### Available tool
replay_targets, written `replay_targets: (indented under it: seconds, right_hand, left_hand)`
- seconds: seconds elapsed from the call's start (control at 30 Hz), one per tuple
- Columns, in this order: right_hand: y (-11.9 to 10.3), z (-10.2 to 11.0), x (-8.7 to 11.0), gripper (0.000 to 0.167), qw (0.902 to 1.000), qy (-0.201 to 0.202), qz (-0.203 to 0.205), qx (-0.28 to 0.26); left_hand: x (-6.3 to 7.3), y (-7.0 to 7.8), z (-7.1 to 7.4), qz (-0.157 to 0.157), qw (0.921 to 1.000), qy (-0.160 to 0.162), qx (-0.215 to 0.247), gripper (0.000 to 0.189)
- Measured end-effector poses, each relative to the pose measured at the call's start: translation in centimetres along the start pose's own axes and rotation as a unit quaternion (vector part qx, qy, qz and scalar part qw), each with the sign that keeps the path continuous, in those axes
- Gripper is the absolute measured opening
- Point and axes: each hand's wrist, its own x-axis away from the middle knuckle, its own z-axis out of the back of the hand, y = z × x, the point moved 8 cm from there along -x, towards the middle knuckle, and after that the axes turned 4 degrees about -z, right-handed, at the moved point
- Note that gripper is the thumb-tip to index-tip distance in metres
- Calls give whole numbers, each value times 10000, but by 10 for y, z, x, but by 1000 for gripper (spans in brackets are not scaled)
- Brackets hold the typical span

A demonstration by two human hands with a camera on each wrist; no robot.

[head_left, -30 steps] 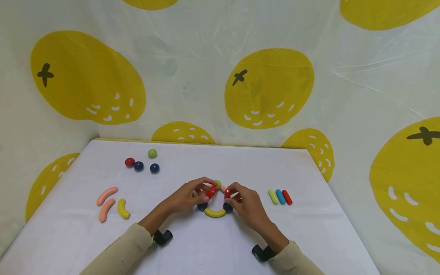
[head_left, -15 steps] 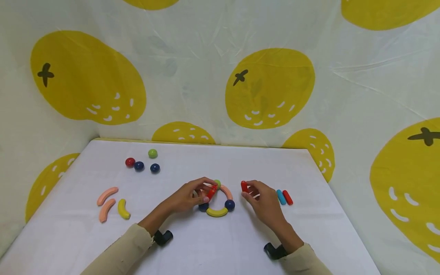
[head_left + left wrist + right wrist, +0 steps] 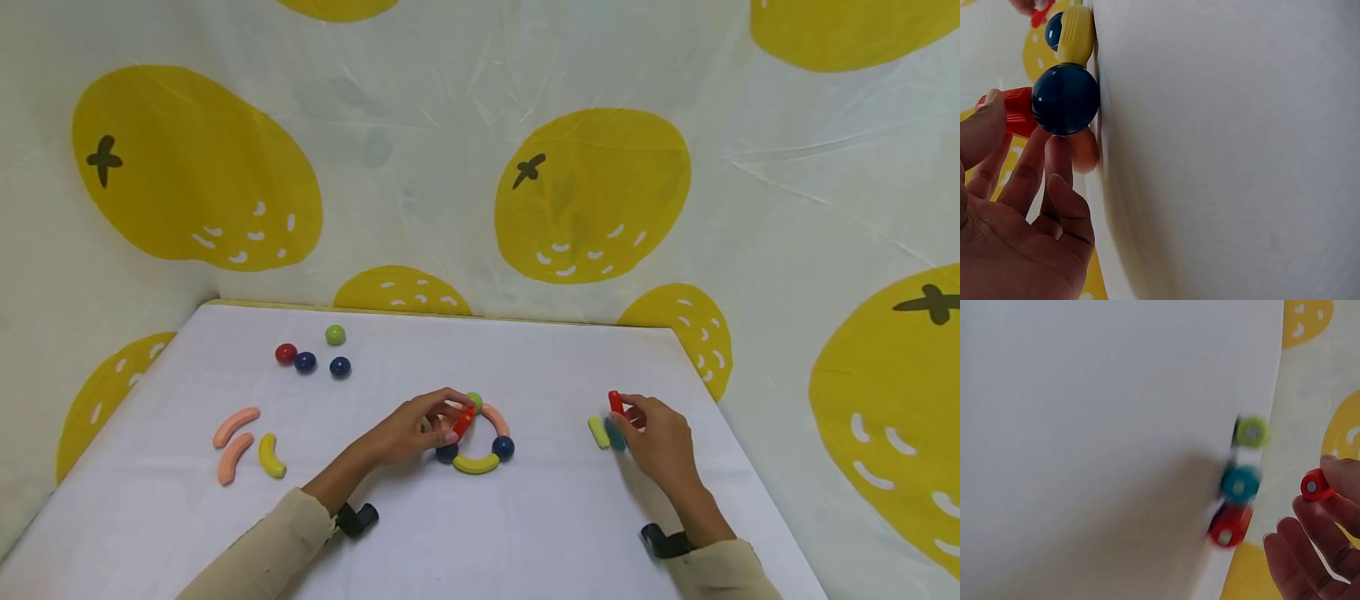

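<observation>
A ring of magnetic pieces lies mid-table: a green ball (image 3: 474, 402), a curved pink stick (image 3: 496, 419), a dark blue ball (image 3: 503, 447), a curved yellow stick (image 3: 476, 464) and a second dark blue ball (image 3: 1065, 100). My left hand (image 3: 411, 425) pinches a red magnetic stick (image 3: 463, 423) over the ring's left side, partly hiding another pink piece (image 3: 1085, 152). My right hand (image 3: 662, 437) pinches another red stick (image 3: 1313, 485), silver at its end, above the short sticks at the right. Those are a light green stick (image 3: 598, 432), a blue stick (image 3: 1240, 484) and a red stick (image 3: 1232, 526).
Back left on the white table (image 3: 405, 542) sit a red ball (image 3: 286, 354), a green ball (image 3: 335, 335) and two dark blue balls (image 3: 340, 367). Two curved pink sticks (image 3: 235, 458) and a curved yellow stick (image 3: 271, 456) lie at the left. A fruit-printed curtain (image 3: 420, 167) hangs behind.
My right hand has moved right, away from the ring to above the short sticks, carrying its red stick. My left hand holds its place with the other red stick.
</observation>
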Motion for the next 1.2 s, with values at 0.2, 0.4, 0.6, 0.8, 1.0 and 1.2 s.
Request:
replay_targets:
  seconds: [0.2, 0.4, 0.6, 0.8, 1.0, 1.2]
  right_hand:
    - [40, 6, -2, 49, 9982, -239, -341, 429]
    - [66, 4, -3, 55, 9924, -743, -719, 668]
    - [74, 1, -5, 59, 9846, -1267, -932, 758]
    - [72, 2, -5, 57, 9843, -1298, -906, 783]
    - [50, 11, -1, 48, 9942, -462, -621, 743]
    - [1, 16, 2, 38, 9991, 375, 186, 10]
  left_hand:
    - [0, -1, 1, 100, 9999, -11, -30, 50]
    - [0, -2, 1, 55, 10000, -17, -78, 50]
    - [1, -1, 1, 119, 9999, 26, -94, 55]
    - [0, -4, 2, 272, 9995, 84, -99, 60]
    - [-1, -3, 1, 335, 9992, 150, -127, 61]
    - [0, -3, 1, 442, 9983, 309, -209, 64]
